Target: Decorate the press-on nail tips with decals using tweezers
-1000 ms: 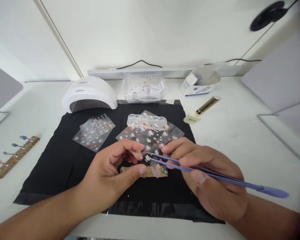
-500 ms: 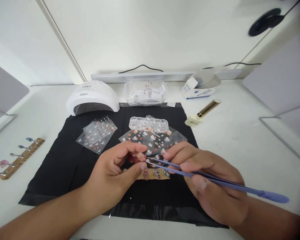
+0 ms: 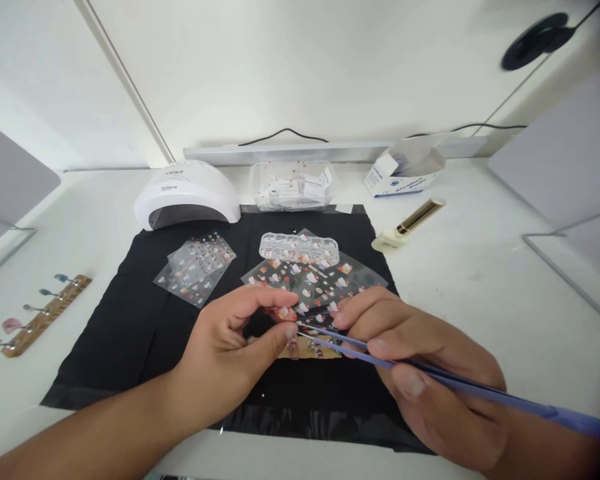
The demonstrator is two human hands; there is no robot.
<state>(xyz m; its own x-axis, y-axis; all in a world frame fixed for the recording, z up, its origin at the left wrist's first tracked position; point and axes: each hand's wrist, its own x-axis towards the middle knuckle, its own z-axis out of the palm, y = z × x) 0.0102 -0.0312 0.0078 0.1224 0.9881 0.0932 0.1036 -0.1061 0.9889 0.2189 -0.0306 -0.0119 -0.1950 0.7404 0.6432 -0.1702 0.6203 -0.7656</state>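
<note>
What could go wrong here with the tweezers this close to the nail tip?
The tweezers tips sit right at the small nail tip pinched in the left hand; a slip might smear or misplace the decoration. The right hand hovers over the sticker sheet and cardboard strip, and might drag them.

The tweezers [image 3: 430,371] run off the right edge, tips too tiny to read. The left hand [image 3: 230,353] covers part of the cardboard strip [image 3: 310,348]; sticker sheet [image 3: 313,280] designs too small.
</note>
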